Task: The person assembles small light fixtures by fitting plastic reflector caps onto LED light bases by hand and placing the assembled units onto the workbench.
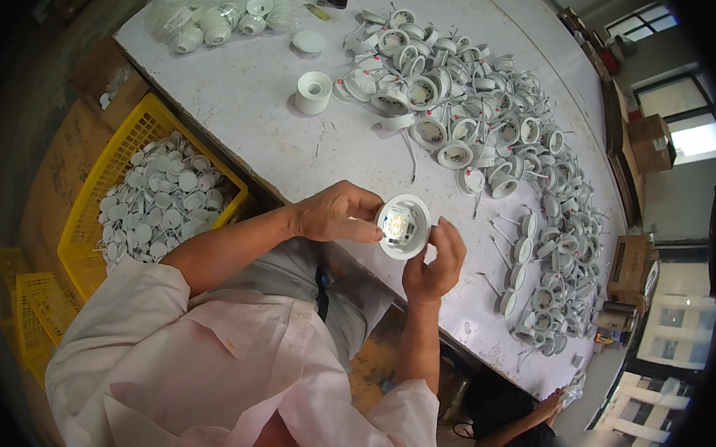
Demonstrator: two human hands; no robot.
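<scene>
Over the near edge of the table, both hands hold up a round white LED downlight point(415, 240), its open face turned up so the lit-looking yellowish LED board inside shows. My left hand point(338, 212) grips its left rim, thumb at the edge of the opening. On the opposite side my right hand point(437, 264) has fingers and thumb closed on the rim. A white cylinder with a round hole in its top point(313, 98) stands on the table beyond my left hand. Behind it lies a white round diffuser cover point(308, 42).
A long heap of downlights with wires point(461, 107) spreads across the white table point(353, 162). Four-sided yellow basket point(92, 201) at left holds many white round lights. A plastic bag of white cups point(223, 18) lies far left. Another person's hand point(553, 404) works at lower right.
</scene>
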